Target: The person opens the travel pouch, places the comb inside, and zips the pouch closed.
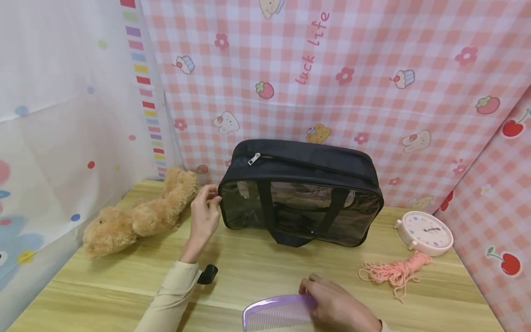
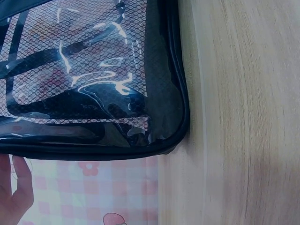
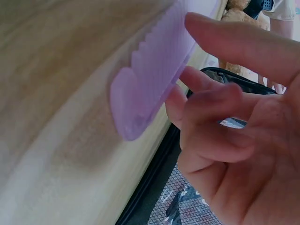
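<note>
A black bag (image 1: 298, 161) with a see-through front and a hanging strap handle stands upright at the table's middle back. Its zip pull (image 1: 254, 159) lies at the left end of the top. My left hand (image 1: 206, 212) touches the bag's left edge with its fingertips; in the left wrist view, the fingers (image 2: 21, 180) meet the black piping from the side. Near the table's front, my right hand (image 1: 338, 302) pinches one end of a purple comb (image 1: 282, 306), teeth facing me. The right wrist view has the comb (image 3: 145, 89) between thumb and fingers, close to the wood.
A fluffy tan plush toy (image 1: 153, 216) lies at the left. At the right are a pale pink alarm clock (image 1: 429, 230), lying tilted back, and a bundle of pink yarn (image 1: 398, 272). A pink checked cloth (image 1: 290, 60) hangs behind the bag. The table (image 1: 249, 267) is wood-patterned.
</note>
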`<state>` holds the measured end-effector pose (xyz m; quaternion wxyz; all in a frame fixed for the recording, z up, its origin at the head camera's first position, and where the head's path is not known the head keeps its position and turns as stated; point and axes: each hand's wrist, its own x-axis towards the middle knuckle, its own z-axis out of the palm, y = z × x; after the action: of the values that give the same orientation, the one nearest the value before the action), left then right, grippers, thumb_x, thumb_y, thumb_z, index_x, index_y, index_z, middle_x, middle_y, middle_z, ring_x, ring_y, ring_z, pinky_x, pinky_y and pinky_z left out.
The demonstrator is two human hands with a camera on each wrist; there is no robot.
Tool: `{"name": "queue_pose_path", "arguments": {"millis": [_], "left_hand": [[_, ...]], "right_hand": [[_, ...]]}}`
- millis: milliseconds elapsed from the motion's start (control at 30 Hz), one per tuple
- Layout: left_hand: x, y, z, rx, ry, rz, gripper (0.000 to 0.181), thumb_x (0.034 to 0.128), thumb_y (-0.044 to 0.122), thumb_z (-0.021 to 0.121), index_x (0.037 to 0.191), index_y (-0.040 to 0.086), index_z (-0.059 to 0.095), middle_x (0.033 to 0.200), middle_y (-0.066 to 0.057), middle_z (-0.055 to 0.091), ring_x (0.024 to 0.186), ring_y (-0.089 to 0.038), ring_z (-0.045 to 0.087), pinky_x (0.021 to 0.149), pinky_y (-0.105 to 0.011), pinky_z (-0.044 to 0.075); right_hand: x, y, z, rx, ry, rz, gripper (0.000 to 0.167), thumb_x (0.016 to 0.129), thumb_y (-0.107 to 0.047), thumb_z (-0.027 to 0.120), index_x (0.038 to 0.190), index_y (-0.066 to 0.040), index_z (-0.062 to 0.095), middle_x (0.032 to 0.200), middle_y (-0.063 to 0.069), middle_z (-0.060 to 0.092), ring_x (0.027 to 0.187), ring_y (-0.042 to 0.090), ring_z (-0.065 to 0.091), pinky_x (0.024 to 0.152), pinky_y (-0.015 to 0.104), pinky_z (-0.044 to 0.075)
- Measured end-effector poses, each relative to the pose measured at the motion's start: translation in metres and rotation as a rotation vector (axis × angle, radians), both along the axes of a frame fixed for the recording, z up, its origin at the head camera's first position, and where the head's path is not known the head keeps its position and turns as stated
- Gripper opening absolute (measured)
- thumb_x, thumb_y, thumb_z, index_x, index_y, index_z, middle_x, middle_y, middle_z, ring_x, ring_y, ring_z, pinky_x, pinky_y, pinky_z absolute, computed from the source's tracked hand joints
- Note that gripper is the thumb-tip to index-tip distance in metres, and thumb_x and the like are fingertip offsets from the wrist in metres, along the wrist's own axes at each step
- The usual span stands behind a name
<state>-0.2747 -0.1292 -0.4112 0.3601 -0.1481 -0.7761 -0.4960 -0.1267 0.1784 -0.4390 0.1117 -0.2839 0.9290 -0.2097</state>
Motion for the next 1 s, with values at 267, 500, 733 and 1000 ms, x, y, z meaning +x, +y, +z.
{"name": "queue_pose_path", "arguments": {"millis": [267, 500, 733, 1000], "left_hand": [[0.0, 0.0, -0.001, 0.006, -0.024, -0.021, 0.016, 0.0857, -0.014, 0.059, 0.098, -0.004, 0.06, 0.092, -0.02, 0.061, 0.084, -0.036, 0.063, 0.065, -0.044, 0.053], [0.001, -0.001, -0.001, 0.01, -0.031, -0.015, 0.016, 0.0859, -0.013, 0.059, 0.098, -0.002, 0.06, 0.093, -0.019, 0.061, 0.085, -0.035, 0.064, 0.065, -0.044, 0.054], [0.0, -0.001, -0.001, 0.003, -0.023, -0.01, 0.016, 0.0857, -0.013, 0.06, 0.098, -0.002, 0.06, 0.093, -0.019, 0.061, 0.084, -0.036, 0.064, 0.065, -0.046, 0.054], [0.0, -0.001, -0.001, 0.002, -0.031, -0.01, 0.015, 0.0862, -0.012, 0.06, 0.098, -0.002, 0.06, 0.094, -0.019, 0.061, 0.085, -0.035, 0.063, 0.065, -0.045, 0.054]], "right_hand": [[-0.001, -0.002, -0.001, -0.003, 0.015, -0.004, 0.039, 0.06, 0.001, 0.063, 0.093, -0.018, 0.062, 0.092, -0.012, 0.049, 0.08, 0.007, 0.046, 0.072, 0.031, 0.046], [-0.01, -0.002, 0.004, -0.062, 0.067, 0.034, 0.028, 0.064, 0.007, 0.064, 0.081, -0.015, 0.065, 0.081, -0.013, 0.053, 0.073, 0.003, 0.049, 0.065, 0.025, 0.047], [-0.015, 0.007, 0.012, -0.148, 0.132, 0.083, 0.025, 0.079, 0.005, 0.068, 0.085, -0.018, 0.061, 0.083, -0.012, 0.054, 0.075, 0.004, 0.051, 0.064, 0.026, 0.048], [-0.018, 0.011, 0.02, -0.25, 0.216, 0.072, 0.018, 0.081, -0.001, 0.071, 0.087, -0.016, 0.065, 0.085, -0.009, 0.06, 0.072, 0.002, 0.054, 0.06, 0.024, 0.049]]}}
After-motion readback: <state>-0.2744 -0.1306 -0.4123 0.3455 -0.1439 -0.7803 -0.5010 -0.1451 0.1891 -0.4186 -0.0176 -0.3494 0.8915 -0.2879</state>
